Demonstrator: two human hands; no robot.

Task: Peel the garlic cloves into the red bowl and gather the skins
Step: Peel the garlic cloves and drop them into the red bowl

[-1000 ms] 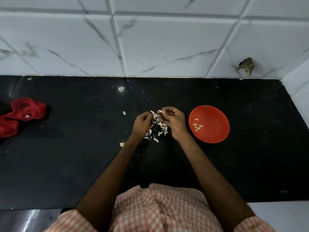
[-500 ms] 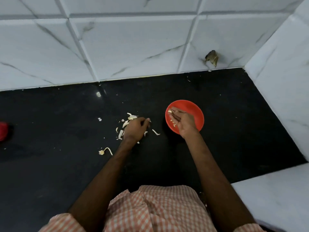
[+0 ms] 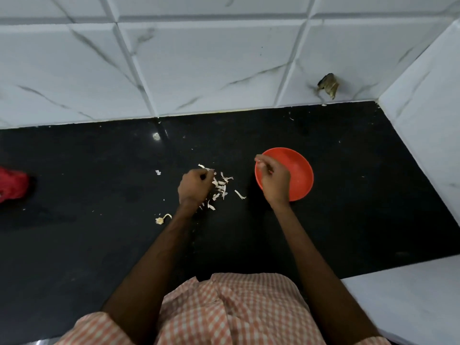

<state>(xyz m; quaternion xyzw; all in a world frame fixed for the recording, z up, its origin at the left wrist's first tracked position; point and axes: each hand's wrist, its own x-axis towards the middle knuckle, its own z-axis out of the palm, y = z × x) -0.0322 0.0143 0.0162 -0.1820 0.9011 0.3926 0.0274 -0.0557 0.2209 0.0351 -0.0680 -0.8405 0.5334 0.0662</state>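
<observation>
The red bowl (image 3: 297,176) sits on the black counter (image 3: 348,195). The right hand (image 3: 275,180) hovers over the bowl's left rim, fingers curled, thumb and forefinger tips together; they seem to pinch a pale scrap, though blur makes that unsure. Left of the bowl lies a loose pile of garlic skins (image 3: 220,185). The left hand (image 3: 195,186) rests on the pile's far side from the bowl, fingers curled under, their tips hidden. Far left of the bowl lies a red mesh bag (image 3: 11,186).

The bowl (image 3: 298,175) sits on the worktop (image 3: 348,220). The skins (image 3: 221,185) lie just left of the bowl, a root scrap (image 3: 160,220) farther left and nearer the person, a bag (image 3: 12,185) far left.
</observation>
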